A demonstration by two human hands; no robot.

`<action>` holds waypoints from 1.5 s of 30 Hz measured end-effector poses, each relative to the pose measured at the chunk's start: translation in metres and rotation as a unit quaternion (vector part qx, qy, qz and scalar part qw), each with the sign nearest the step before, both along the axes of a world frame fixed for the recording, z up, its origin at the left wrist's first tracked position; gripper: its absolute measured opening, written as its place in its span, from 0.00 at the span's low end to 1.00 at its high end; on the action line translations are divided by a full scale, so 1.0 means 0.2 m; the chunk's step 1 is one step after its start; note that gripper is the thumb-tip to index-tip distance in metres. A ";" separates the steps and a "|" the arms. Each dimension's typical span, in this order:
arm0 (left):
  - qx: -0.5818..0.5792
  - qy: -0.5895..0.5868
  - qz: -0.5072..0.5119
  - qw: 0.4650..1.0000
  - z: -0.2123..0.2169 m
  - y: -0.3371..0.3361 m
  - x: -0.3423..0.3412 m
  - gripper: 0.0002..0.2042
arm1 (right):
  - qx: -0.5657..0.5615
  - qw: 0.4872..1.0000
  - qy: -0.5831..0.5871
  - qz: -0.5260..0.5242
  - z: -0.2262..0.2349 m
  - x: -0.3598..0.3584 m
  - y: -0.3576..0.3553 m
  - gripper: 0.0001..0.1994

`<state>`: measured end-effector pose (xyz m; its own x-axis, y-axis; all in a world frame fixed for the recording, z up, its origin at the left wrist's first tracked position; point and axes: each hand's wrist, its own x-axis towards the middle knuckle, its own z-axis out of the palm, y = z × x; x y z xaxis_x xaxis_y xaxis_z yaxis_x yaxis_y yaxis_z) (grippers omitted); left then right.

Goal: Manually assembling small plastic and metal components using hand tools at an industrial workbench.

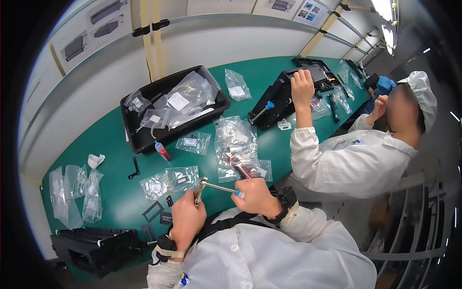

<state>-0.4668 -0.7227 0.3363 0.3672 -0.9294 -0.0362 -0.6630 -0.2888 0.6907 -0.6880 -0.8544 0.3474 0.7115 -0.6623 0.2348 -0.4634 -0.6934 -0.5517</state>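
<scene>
Over the green tabletop (115,168), our left hand (187,216) grips a silver metal part (200,191), our right (258,196) a blue-and-silver screwdriver (220,188); driving seemingly needs steadiness.

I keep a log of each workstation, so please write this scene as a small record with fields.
Surface: green bench
Left hand: gripping a small metal part
Right hand: holding a screwdriver, its shaft pointing left toward that part; exact contact unclear
Container: black tray with clear bags inside
Beside tray: small bottle with red lower part
Lower left: black housing
Other person: one raised hand near a black assembly; touch unclear
</scene>
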 end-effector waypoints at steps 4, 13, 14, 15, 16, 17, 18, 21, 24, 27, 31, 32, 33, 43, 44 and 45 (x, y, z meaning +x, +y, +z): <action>-0.011 0.011 -0.014 1.000 -0.02 -0.01 -0.02 0.08 | 0.490 0.870 0.001 0.052 0.00 -0.04 -0.07 0.07; 0.063 0.027 -0.001 0.998 0.02 -0.05 0.00 0.07 | -0.100 0.989 -0.051 -0.098 0.08 0.05 0.05 0.16; 0.058 0.030 0.003 0.998 0.03 -0.05 -0.01 0.07 | -0.130 0.986 -0.038 -0.102 0.06 0.06 0.05 0.15; 0.053 0.033 0.006 0.998 0.03 -0.04 -0.01 0.07 | -0.160 0.981 -0.024 -0.107 0.04 0.06 0.05 0.15; 0.055 0.030 0.005 0.998 0.03 -0.04 -0.02 0.07 | -0.136 0.984 -0.022 -0.113 0.01 0.05 0.06 0.14; 0.029 0.016 0.000 0.999 0.02 -0.04 -0.03 0.07 | -0.134 0.984 -0.026 -0.111 -0.01 0.05 0.06 0.14; 0.003 0.003 -0.005 1.000 0.01 -0.04 -0.02 0.07 | -0.089 0.991 -0.033 -0.091 -0.02 0.03 0.06 0.14; -0.001 0.018 -0.025 1.000 0.01 -0.04 -0.02 0.08 | 0.018 0.998 -0.031 -0.051 0.01 -0.02 0.04 0.09; -0.014 0.017 -0.034 0.999 -0.01 -0.02 -0.01 0.09 | 0.407 0.913 -0.021 -0.015 0.08 -0.04 0.03 0.09; -0.059 0.016 -0.026 0.998 0.01 -0.01 -0.01 0.10 | 0.747 0.664 -0.037 0.013 0.14 -0.06 -0.05 0.09; -0.041 0.032 -0.009 0.999 0.04 -0.06 0.01 0.09 | 0.126 0.988 -0.038 -0.084 0.13 0.00 0.07 0.13; -0.017 0.047 -0.007 0.999 0.03 -0.06 0.01 0.09 | -0.066 0.991 -0.050 -0.104 0.14 0.02 0.09 0.16; 0.006 0.064 -0.005 0.998 0.04 -0.06 0.00 0.09 | -0.137 0.984 -0.044 -0.104 0.14 0.04 0.10 0.17; -0.041 0.045 -0.007 0.998 -0.01 -0.03 -0.02 0.09 | 0.149 0.988 -0.014 -0.023 0.13 -0.04 -0.04 0.08; -0.078 0.042 -0.001 0.996 -0.01 -0.03 -0.03 0.07 | 0.476 0.879 -0.006 -0.012 0.15 -0.07 -0.11 0.09; -0.075 0.044 0.000 0.996 -0.01 -0.02 -0.03 0.07 | 0.747 0.665 0.003 -0.001 0.15 -0.08 -0.14 0.10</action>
<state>-0.4728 -0.7271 0.3345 0.3683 -0.9269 0.0721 -0.5988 -0.1771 0.7811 -0.7049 -0.8818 0.3781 0.7081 -0.1549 -0.6889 -0.4683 0.6272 -0.6224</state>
